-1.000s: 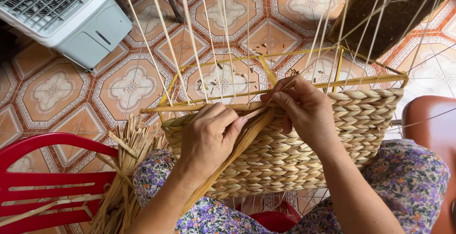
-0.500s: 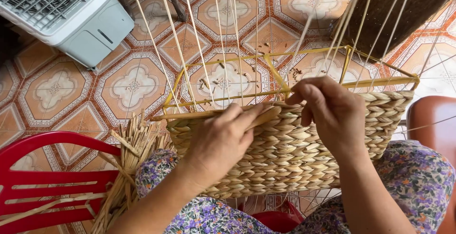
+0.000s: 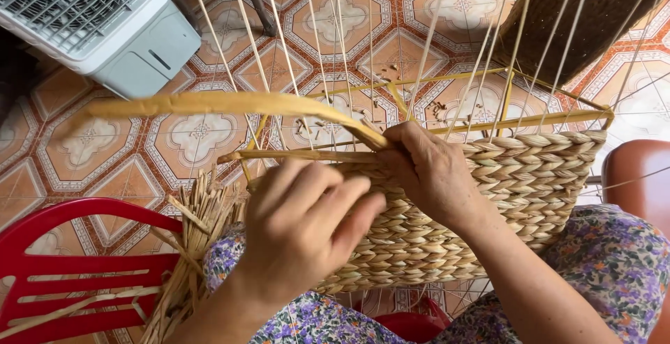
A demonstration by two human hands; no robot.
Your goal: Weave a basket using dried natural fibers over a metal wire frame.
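A half-woven basket [image 3: 481, 204] rests on the person's lap, its plaited straw wall facing the camera and its yellow frame [image 3: 488, 122] running along the top edge. Thin pale upright strands [image 3: 488, 44] rise from the rim toward the far side of the scene.

The right hand [image 3: 433, 173] sits at the top of the woven wall, near the middle, fingers curled and pinched closed on a flat straw strand [image 3: 230, 103]. That strand runs from the pinch out to the left — a long, blurred yellow band arching above the floor. The left hand [image 3: 307, 225] lies just to the left and nearer, its fingers bent and pressed against the basket wall at the edge of the weaving; its back hides the fingertips, so whether it grips anything cannot be told.

A bundle of loose straw [image 3: 195, 246] leans by the left knee, beside a red plastic chair [image 3: 77, 274] at the near left. A white and grey fan unit [image 3: 105, 23] stands at the far left on the patterned orange floor tiles [image 3: 349, 16]. A darker woven basket [image 3: 586, 9] sits at the far right, and a brown seat edge [image 3: 638, 169] shows on the right. The person's lap is covered in flowered purple cloth [image 3: 607, 267].
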